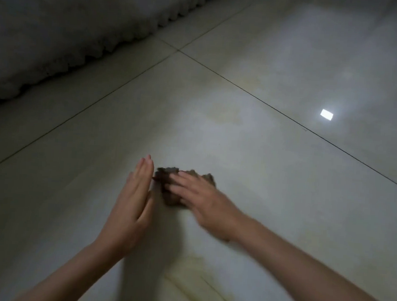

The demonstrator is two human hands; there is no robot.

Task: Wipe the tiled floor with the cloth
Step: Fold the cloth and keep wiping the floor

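Observation:
A small crumpled brown cloth [167,177] lies on the pale glossy tiled floor [217,133] in the lower middle of the view. My right hand [201,197] rests flat on top of the cloth, fingers spread and blurred by motion, covering its right part. My left hand [133,199] stands on its edge just left of the cloth, fingers straight and together, holding nothing; its fingertips are close to the cloth's left end.
Dark grout lines [266,103] cross the floor diagonally. A grey textured rug or bedding edge [60,35] runs along the upper left. A bright light reflection [326,114] shines on the tile at right. Faint yellowish streaks [202,284] mark the tile near my forearms.

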